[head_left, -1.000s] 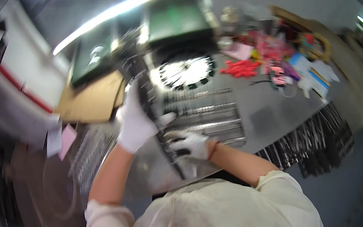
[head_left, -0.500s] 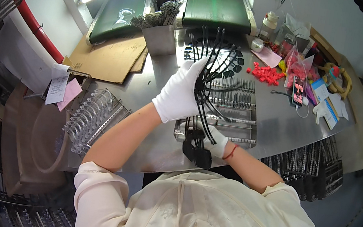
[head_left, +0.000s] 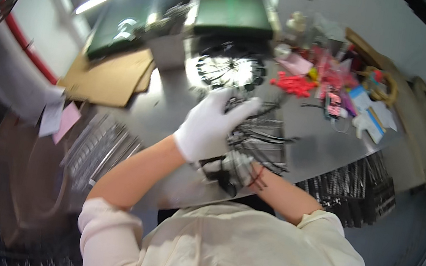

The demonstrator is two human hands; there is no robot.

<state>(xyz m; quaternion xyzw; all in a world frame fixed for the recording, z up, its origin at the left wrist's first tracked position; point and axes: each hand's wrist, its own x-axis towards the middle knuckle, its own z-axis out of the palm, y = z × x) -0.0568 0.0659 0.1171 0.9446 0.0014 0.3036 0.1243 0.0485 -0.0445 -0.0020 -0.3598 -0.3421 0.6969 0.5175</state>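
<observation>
Both gloved hands work over a bundle of black cables (head_left: 257,134) that lies on the grey tabletop (head_left: 322,145) in front of the person. The left hand (head_left: 213,124) is spread over the near end of the bundle, fingers (head_left: 245,107) stretched out flat and resting on the strands, a released grip. The right hand (head_left: 229,168) sits just below it at the tabletop's near edge, its grip clenched on the gathered end of the cables, a red band at its wrist. Beyond the bundle lies a round fan of black strands (head_left: 230,69), and to the right a heap of red clips (head_left: 293,84) beside mixed packets. Brown cardboard (head_left: 110,75) lies to the left.
</observation>
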